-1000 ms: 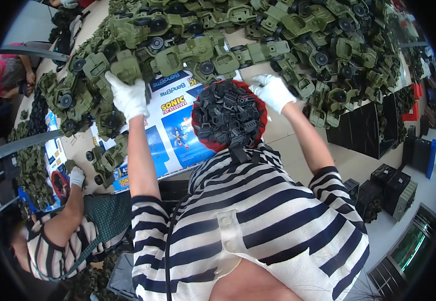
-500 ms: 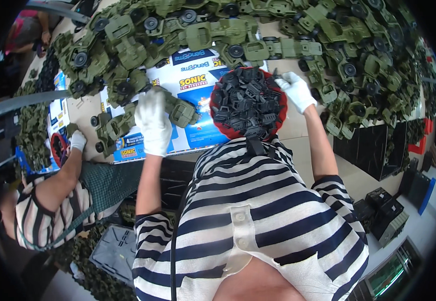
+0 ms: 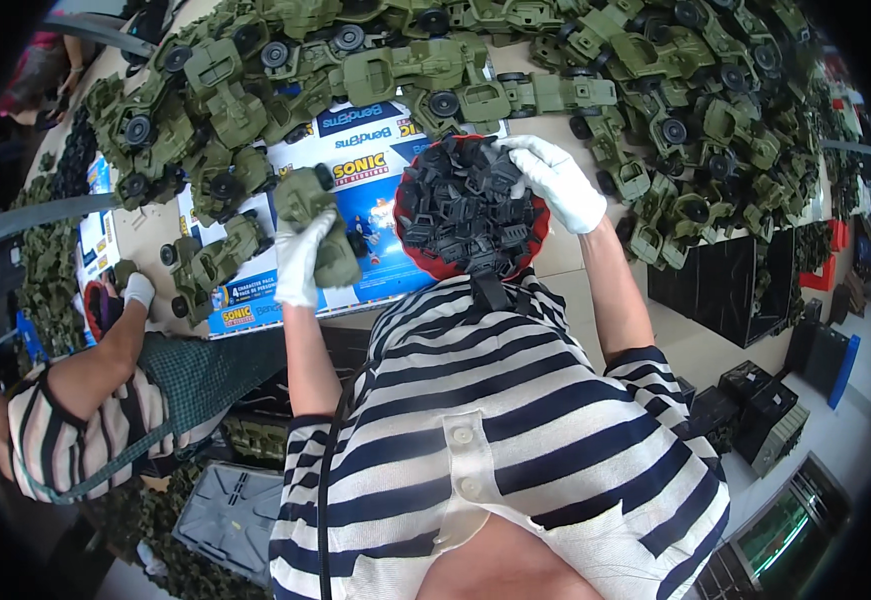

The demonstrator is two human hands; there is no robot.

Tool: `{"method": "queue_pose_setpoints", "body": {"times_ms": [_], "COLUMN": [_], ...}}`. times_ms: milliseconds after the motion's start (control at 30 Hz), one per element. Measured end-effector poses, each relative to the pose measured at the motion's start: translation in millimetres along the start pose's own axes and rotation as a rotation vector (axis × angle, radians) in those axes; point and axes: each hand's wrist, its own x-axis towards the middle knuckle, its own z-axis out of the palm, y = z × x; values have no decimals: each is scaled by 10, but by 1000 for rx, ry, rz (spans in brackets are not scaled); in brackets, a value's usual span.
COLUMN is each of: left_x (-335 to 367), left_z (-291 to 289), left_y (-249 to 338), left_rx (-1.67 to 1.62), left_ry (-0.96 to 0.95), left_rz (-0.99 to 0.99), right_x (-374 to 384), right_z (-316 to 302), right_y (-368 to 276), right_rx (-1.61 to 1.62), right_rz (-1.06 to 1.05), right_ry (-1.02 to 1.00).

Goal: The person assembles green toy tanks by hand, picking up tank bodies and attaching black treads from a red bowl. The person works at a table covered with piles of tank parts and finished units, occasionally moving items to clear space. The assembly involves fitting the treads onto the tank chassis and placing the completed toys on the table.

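Observation:
My left hand (image 3: pixel 305 258), in a white glove, is closed around an olive-green toy jeep (image 3: pixel 338 258) and holds it tilted over the blue and white printed cardboard. To the right stands a red bowl (image 3: pixel 403 250) with a scalloped rim, heaped with small black plastic parts (image 3: pixel 470 210). My gloved right hand (image 3: pixel 560 185) reaches over the bowl's far right rim, thumb and fingers closed about a black plastic part at the top of the heap. The fingers partly cover that part. Beside my left hand, another toy jeep (image 3: pixel 217 262) lies on the cardboard.
Piles of green toy jeeps (image 3: pixel 405 70) line the table's far side and continue down the right. At left a co-worker's gloved hand (image 3: pixel 138 287) is beside another red bowl (image 3: pixel 93 305). A grey metal bar (image 3: pixel 45 222) crosses the left. Black crates (image 3: pixel 760 410) stand lower right.
My left hand has picked up a jeep from the cardboard and turned it. My right hand has moved left from the bowl's edge onto the black parts. The whole view has shifted slightly.

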Motion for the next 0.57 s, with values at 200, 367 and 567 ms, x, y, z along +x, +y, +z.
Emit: {"method": "queue_pose_setpoints", "body": {"times_ms": [200, 367, 567], "left_x": [-513, -662, -636], "left_z": [457, 700, 725], "left_y": [559, 651, 646], "left_rx": [267, 190, 214], "left_ry": [-698, -688, -620], "left_rz": [39, -85, -77], "right_x": [147, 219, 194], "right_z": [408, 629, 490], "right_y": [-357, -321, -213], "right_rx": [-266, -748, -478], "right_rz": [-340, -679, -445], "right_ry": [-247, 22, -135]}}
